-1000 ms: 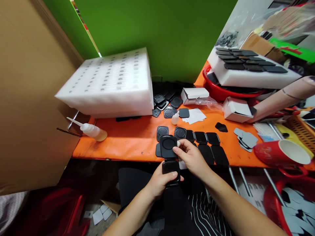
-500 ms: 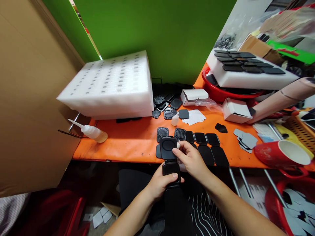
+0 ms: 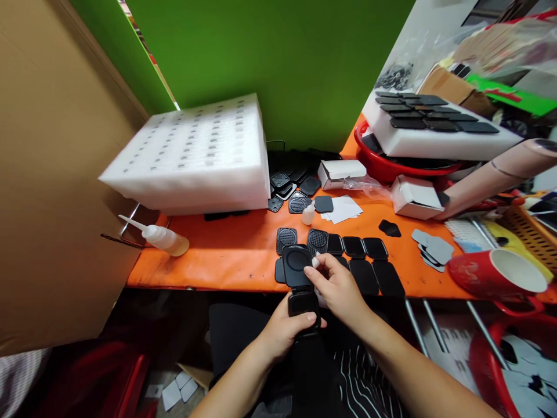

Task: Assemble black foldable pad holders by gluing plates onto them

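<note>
My left hand point(image 3: 285, 331) is closed round the lower square panel of a black folding wireless charger point(image 3: 297, 267), its thumb lying across the panel. The hinged upper panel, marked with a ring, stands above it at the table's front edge. At that panel's right edge my right hand point(image 3: 339, 287) is closed, thumb on the black surface. Something white shows at the index fingertip; I cannot tell whether it is a cover or a scrap. Behind the charger lie two ribbed black square pieces point(image 3: 286, 238). To the right, black panels point(image 3: 364, 276) rest in rows.
A white foam block point(image 3: 209, 180) stands at the back left, near a squeeze bottle point(image 3: 165, 239). A small dropper bottle point(image 3: 308, 214) and white paper sheets point(image 3: 345, 209) are mid-table. Grey pieces point(image 3: 435, 249) and a red mug point(image 3: 478, 273) sit at the right.
Both hands keep their hold on the charger. Its upper panel has tilted slightly, and the view has shifted a little.
</note>
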